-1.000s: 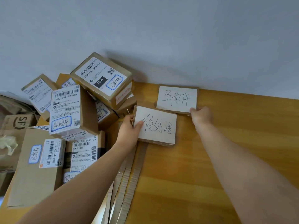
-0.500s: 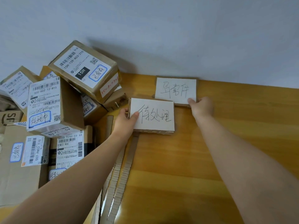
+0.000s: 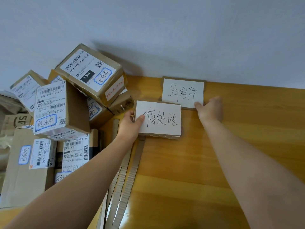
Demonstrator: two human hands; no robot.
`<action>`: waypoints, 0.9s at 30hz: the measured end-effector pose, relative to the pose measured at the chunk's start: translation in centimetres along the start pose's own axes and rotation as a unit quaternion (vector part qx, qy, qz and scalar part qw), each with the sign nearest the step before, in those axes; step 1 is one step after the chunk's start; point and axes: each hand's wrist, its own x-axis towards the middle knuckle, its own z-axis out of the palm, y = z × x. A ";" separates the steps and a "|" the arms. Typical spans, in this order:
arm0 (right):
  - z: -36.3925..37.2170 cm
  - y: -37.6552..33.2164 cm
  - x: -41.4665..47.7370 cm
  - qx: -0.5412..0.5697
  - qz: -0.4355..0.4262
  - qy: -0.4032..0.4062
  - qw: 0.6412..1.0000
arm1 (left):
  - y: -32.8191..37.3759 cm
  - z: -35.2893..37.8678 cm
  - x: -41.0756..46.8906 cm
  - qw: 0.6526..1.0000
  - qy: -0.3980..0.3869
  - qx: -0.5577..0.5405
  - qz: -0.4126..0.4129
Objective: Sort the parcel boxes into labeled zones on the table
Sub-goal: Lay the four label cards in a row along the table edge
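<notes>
Wooden table [image 3: 231, 154] (grey wall [image 3: 165, 30] behind) — left hand [image 3: 130, 124] grips near sign [image 3: 161, 119], right hand [image 3: 210, 108] pinches far sign [image 3: 181, 93].

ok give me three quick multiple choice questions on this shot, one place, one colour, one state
1. the 异常件 card lies: a) behind and right of the 待处理 card b) under a parcel c) on the floor
2. the table top is: a) white b) yellowish wood c) black
3. the left hand: a) hangs idle b) lifts a parcel c) grips the 待处理 card
key: 1a, it sits nearer the wall; 2b, bare grain shows; 3c, thumb on top, fingers round its left edge
</notes>
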 end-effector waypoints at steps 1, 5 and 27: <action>-0.2 0.0 -0.1 0.005 -0.009 0.002 1.000 | 0.0 -0.2 -0.2 1.000 0.002 -0.002 0.002; -1.3 0.1 -1.3 0.042 -0.056 -0.004 0.998 | 0.6 -0.9 -1.2 1.000 0.019 -0.007 0.012; -17.2 7.6 -14.3 0.303 -0.126 -0.194 0.924 | 3.7 4.7 -18.1 0.979 -0.055 -0.187 0.058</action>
